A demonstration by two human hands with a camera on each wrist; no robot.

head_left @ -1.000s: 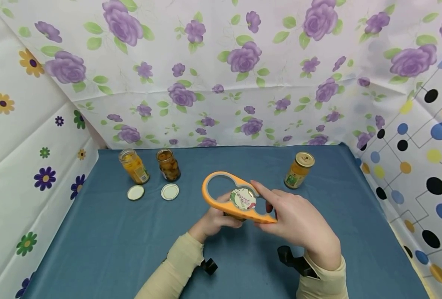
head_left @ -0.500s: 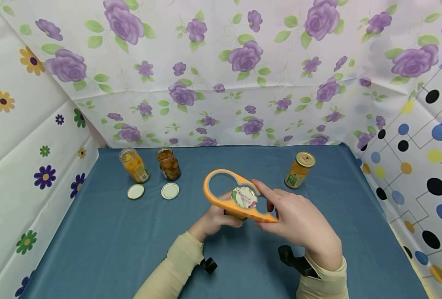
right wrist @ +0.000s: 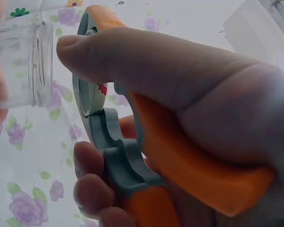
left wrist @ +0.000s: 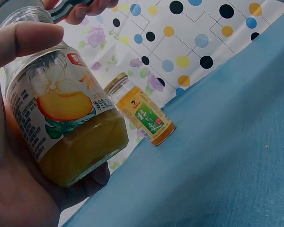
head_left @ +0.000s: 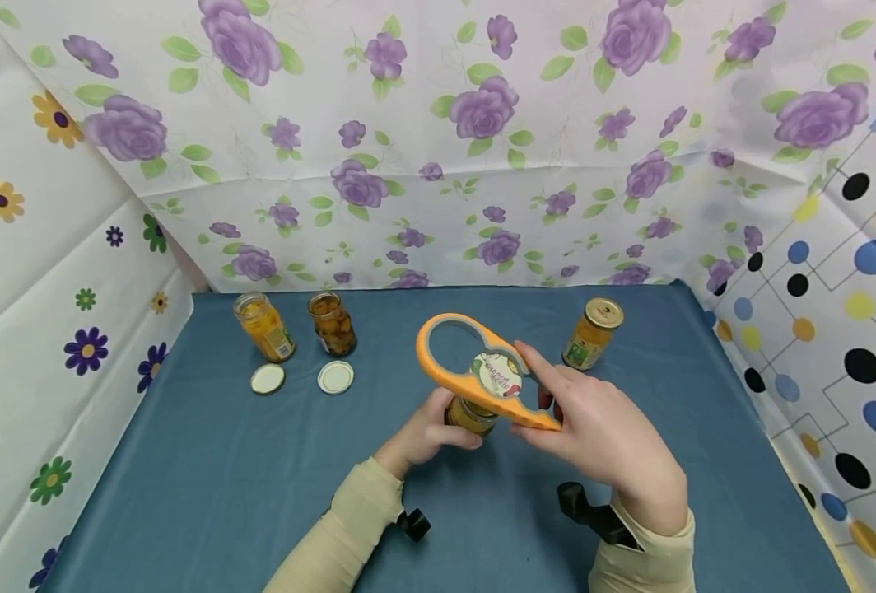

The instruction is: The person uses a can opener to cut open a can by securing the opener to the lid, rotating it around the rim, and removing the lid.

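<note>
Jar, clear glass with fruit label point(left wrist: 68, 101): near centre, left hand point(head_left: 425, 432) fingers curled round it.
Opener, orange-grey plastic point(head_left: 449, 378): right hand point(head_left: 604, 424) fingers gripping it.
Lid, round white printed point(head_left: 497, 375): inside opener, apart from jar rim.
Gold-lidded yellow glass jar point(head_left: 589, 338): far right, blue counter point(head_left: 260, 494).

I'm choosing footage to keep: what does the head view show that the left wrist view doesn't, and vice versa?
Only the head view: an open yellow-filled glass jar, an open brown-filled glass jar, two round white lids, and a round printed lid in the orange-and-grey jar opener.

Only the left wrist view: the peach picture on the held clear glass jar.

Both: that held jar, the left hand, some of the right hand and opener, the gold-lidded glass jar, the blue tablecloth.
</note>
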